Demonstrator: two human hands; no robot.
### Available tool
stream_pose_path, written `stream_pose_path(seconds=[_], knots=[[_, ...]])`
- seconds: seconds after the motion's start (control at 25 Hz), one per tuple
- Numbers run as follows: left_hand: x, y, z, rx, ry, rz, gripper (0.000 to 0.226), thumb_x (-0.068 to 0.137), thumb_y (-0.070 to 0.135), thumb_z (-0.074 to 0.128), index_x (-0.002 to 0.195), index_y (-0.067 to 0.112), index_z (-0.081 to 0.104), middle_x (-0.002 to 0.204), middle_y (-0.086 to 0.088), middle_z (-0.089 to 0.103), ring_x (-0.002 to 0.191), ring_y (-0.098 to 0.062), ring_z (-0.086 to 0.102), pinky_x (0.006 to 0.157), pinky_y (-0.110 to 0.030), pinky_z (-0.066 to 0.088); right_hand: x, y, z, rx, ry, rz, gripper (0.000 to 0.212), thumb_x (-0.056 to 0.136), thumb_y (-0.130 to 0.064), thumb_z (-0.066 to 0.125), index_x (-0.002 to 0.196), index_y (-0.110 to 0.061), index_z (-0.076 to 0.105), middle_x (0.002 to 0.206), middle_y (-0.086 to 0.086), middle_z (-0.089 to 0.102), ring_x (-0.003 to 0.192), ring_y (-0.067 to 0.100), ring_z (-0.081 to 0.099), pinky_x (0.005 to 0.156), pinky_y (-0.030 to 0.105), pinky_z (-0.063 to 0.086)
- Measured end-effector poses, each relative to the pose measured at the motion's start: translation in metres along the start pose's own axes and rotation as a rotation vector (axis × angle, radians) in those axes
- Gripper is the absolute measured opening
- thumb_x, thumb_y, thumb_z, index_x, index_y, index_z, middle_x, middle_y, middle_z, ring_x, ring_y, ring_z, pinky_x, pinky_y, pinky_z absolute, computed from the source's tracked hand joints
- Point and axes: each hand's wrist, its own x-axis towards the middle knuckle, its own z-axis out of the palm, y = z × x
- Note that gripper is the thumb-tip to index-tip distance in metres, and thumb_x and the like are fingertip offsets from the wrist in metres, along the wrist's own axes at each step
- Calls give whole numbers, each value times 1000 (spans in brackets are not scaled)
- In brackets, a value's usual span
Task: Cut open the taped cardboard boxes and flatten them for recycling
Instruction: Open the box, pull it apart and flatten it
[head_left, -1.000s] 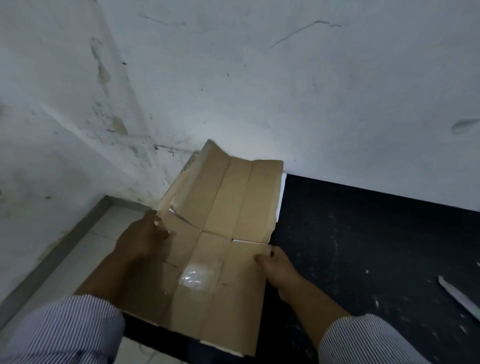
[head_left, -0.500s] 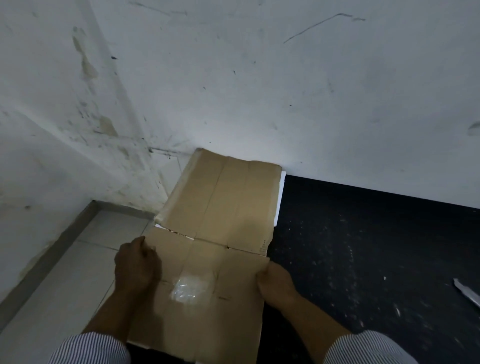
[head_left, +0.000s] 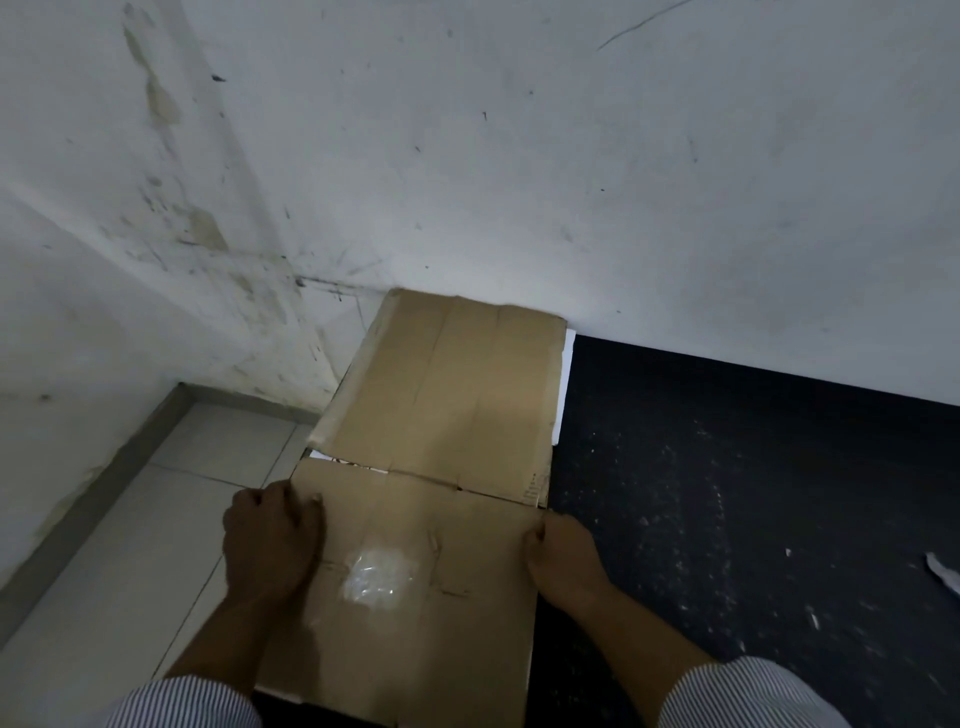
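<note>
Two hands on one flattened cardboard box (head_left: 447, 405), brown, lying open along the left edge of the black surface (head_left: 727, 493), far end butted against the white wall (head_left: 571, 156). Left side of the box reaches past that edge over the pale tiled floor (head_left: 156, 519). Cannot tell if the black surface is raised above the floor.

Box shows two panels split by a crosswise crease with a slit. Far panel lies flat with lengthwise fold lines; near panel sits between the hands. Clear tape patch (head_left: 376, 574), shiny, in the middle of the near panel. Small printed marks (head_left: 535, 488) at the far panel's near right corner, unreadable.

Left hand (head_left: 272, 540) is at the near panel's left edge, close to the crease, fingers curled, thumb on top, gripping the edge. Right hand (head_left: 563, 558) is at the right edge opposite, thumb on top, fingers tucked under out of sight, pinching the edge. Forearms bare, striped sleeves (head_left: 187, 701) at the bottom of the view.

White strip (head_left: 566, 384) peeks out from under the far panel's right side. White scrap (head_left: 943, 571) lies at the right edge of the black surface, well apart from the box. Black surface is speckled with pale flecks. Wall is stained and scuffed, worst at the corner left of the box.
</note>
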Motion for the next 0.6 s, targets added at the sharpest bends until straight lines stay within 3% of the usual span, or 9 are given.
stream_pose_path(seconds=[0.16, 0.32, 0.36, 0.4, 0.48, 0.6], knots=[[-1, 1, 8, 14, 14, -17, 38, 97, 35, 58, 116, 2, 59, 118, -28, 53, 107, -48, 51, 89, -55, 45, 3, -4, -7, -61, -40, -82, 36, 99, -3, 40, 67, -17, 48, 75, -5, 54, 69, 10, 52, 61, 15, 41], [-5, 1, 15, 16, 41, -2, 37, 98, 31, 56, 115, -2, 58, 114, -29, 54, 101, -50, 53, 83, -55, 47, 12, 4, -2, -23, -6, -35, 28, 98, -8, 41, 74, -18, 50, 91, 7, 63, 82, 18, 59, 73, 29, 49], [-4, 2, 17, 23, 44, 0, 39, 99, 30, 56, 119, -3, 57, 116, -30, 54, 101, -50, 53, 84, -56, 47, 18, 7, -1, 19, 18, 10, 20, 98, -17, 42, 81, -14, 53, 95, 8, 63, 85, 20, 60, 76, 34, 52], [-4, 3, 17, 27, 44, 0, 43, 98, 30, 56, 125, -4, 54, 120, -31, 53, 104, -50, 53, 86, -57, 46, 24, 6, -3, 60, 55, 75, 27, 96, -31, 43, 95, -8, 56, 105, 12, 63, 93, 24, 62, 83, 39, 54], [-2, 7, 19, 20, 35, -13, 57, 97, 36, 57, 136, -5, 46, 131, -31, 47, 113, -50, 50, 91, -60, 45, 42, 5, -15, 130, 77, 146, 62, 92, -49, 42, 136, -5, 46, 135, 16, 52, 119, 29, 55, 100, 46, 50], [9, 26, 16, -29, 27, -32, 77, 93, 48, 60, 143, -5, 37, 142, -30, 40, 125, -49, 44, 100, -62, 40, 67, -3, -38, 224, 84, 146, 68, 102, -34, 44, 158, -8, 15, 159, 12, 28, 144, 29, 33, 117, 41, 33]])
